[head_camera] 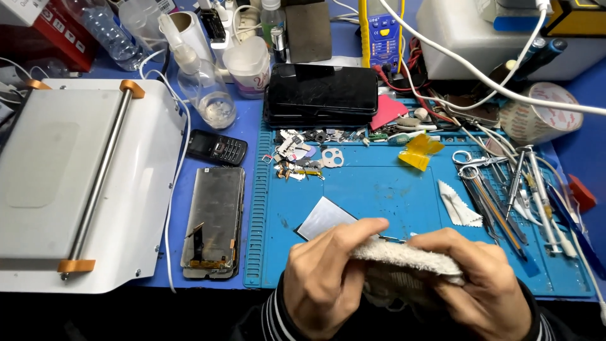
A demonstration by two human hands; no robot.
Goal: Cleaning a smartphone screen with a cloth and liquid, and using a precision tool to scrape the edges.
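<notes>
Both hands meet low over the front edge of the blue silicone repair mat (379,189): the left hand (325,271) and the right hand (476,278) are each pinched shut on a fuzzy off-white cloth (404,256) stretched between them, and a thin dark sliver, perhaps a tool tip, pokes out above it; what is wrapped inside cannot be told. Just beyond the left fingers lies a small grey rectangular metal plate (323,218) on the mat. Further out sit scattered small phone parts (300,158), a row of tweezers and screwdrivers (505,196) on the right, and a stripped phone screen panel (213,221) to the left. Judging by the loose parts, disassembly looks done, wiping is under way, and reassembly remains
</notes>
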